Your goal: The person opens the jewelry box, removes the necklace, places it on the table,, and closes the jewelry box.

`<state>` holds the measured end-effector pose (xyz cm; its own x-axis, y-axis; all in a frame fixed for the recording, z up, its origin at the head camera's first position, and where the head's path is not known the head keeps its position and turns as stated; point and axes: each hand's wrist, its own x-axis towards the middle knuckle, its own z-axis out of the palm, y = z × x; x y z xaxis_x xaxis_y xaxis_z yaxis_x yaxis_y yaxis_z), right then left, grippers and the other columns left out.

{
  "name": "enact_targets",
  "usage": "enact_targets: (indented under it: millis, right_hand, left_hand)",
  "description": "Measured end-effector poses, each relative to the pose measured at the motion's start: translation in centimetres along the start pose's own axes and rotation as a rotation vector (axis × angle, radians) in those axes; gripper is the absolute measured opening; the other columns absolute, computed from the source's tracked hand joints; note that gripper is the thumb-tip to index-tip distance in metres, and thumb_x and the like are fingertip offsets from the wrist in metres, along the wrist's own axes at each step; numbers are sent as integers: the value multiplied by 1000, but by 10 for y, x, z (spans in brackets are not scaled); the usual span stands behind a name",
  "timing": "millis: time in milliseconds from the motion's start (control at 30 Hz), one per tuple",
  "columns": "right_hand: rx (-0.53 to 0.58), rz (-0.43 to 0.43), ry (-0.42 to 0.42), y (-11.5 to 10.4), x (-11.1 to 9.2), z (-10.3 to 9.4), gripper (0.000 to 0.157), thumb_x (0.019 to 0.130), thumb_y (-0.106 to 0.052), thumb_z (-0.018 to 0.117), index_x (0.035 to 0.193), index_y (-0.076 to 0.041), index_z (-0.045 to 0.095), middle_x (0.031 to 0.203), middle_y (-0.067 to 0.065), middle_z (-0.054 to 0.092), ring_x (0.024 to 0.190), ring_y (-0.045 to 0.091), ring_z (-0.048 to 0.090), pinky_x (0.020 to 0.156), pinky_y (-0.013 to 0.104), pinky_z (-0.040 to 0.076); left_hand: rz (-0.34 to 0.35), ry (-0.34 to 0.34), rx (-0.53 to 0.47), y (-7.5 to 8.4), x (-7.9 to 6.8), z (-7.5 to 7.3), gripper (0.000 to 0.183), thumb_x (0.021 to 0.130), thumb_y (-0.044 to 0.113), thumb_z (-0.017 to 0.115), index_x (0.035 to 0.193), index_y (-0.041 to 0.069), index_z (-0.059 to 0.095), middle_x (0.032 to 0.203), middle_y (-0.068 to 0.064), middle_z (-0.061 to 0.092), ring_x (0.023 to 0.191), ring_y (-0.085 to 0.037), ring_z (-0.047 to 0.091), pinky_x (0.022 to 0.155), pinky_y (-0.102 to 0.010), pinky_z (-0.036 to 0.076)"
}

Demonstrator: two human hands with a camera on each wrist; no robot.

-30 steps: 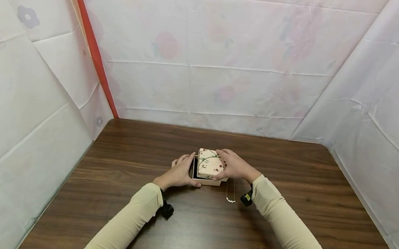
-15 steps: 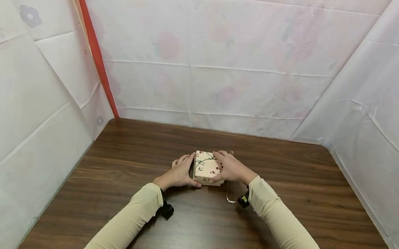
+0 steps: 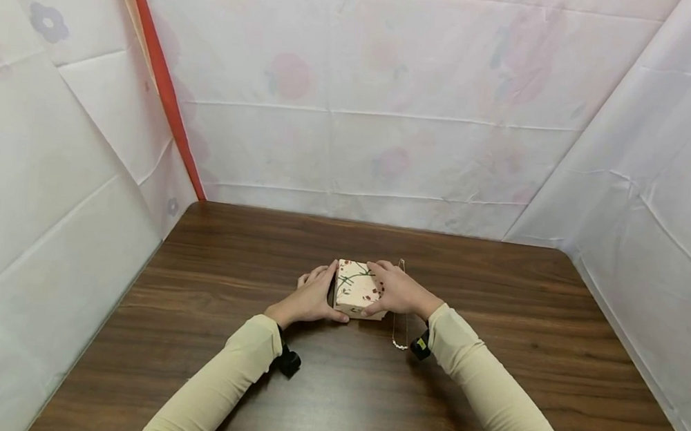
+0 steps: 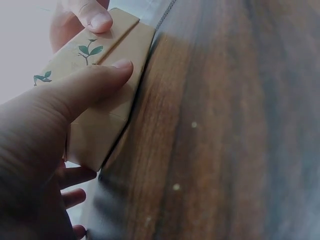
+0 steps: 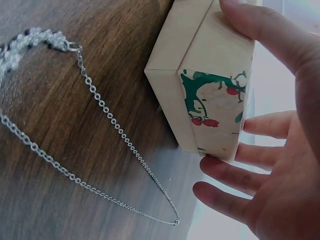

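A small cream box sits at mid-table in the head view, its lid (image 3: 352, 287) printed with red blossoms and green stems. The lid rests on the plain base (image 4: 120, 100), with a seam showing between them in the left wrist view. My left hand (image 3: 307, 298) grips the base at its left side, thumb along the near wall. From the right, my right hand (image 3: 399, 291) holds the lid between thumb and fingers, covering part of its top. Beside the box, a silver chain necklace (image 5: 117, 127) with a sparkling section lies on the table, close to my right wrist.
The dark wood-grain table (image 3: 242, 247) extends around the box on all sides. White printed cloth (image 3: 357, 92) hangs behind and at both sides, with a red strip (image 3: 161, 80) at the left corner.
The lid, held in my right hand, has moved left and down onto the base, covering the dark interior that showed earlier. My left hand stays in place, and more of the necklace shows.
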<state>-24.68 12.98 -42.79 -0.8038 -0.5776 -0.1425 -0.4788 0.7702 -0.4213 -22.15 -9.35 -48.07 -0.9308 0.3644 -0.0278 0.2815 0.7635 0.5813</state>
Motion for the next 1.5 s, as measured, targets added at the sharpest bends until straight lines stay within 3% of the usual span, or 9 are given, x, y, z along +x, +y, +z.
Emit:
enact_targets:
  millis: [300, 633, 1033, 1333, 1500]
  right_hand:
    - [-1, -14, 2, -2, 1, 1, 110, 70, -48, 85, 153, -4, 29, 150, 17, 38, 135, 37, 41, 106, 51, 41]
    - [-17, -21, -11, -4, 1, 2, 109, 70, -46, 85, 153, -2, 29, 150, 19, 38, 134, 37, 42, 106, 51, 42]
    - [-7, -14, -3, -3, -1, 3, 109, 70, -47, 85, 153, -3, 29, 148, 18, 38, 131, 37, 44, 103, 50, 43]
    - [107, 24, -27, 8, -8, 5, 104, 73, -49, 82, 152, -4, 31, 155, 20, 29, 139, 37, 38, 108, 51, 38]
    - [117, 14, -37, 10, -11, 3, 100, 75, -49, 81, 151, -4, 33, 155, 19, 29, 140, 37, 36, 109, 52, 37]
  left_hand:
    - [2, -20, -17, -2, -2, -2, 128, 70, 56, 82, 157, 4, 3, 159, -18, 26, 146, -35, 22, 111, -58, 19]
    - [32, -2, -78, -3, -3, -4, 126, 73, 58, 78, 158, 13, -4, 160, -14, 26, 144, -38, 28, 112, -61, 16]
    - [44, 19, -58, -1, -1, -5, 117, 72, 51, 82, 157, 9, 12, 153, -17, 39, 137, -36, 42, 107, -59, 26]
    - [29, -7, -35, -1, -4, -2, 118, 69, 54, 83, 155, 9, 17, 152, -17, 39, 140, -37, 35, 108, -60, 22]
    - [16, -1, -17, -3, -7, -4, 118, 68, 54, 84, 155, 8, 19, 152, -18, 39, 139, -38, 35, 107, -59, 23]
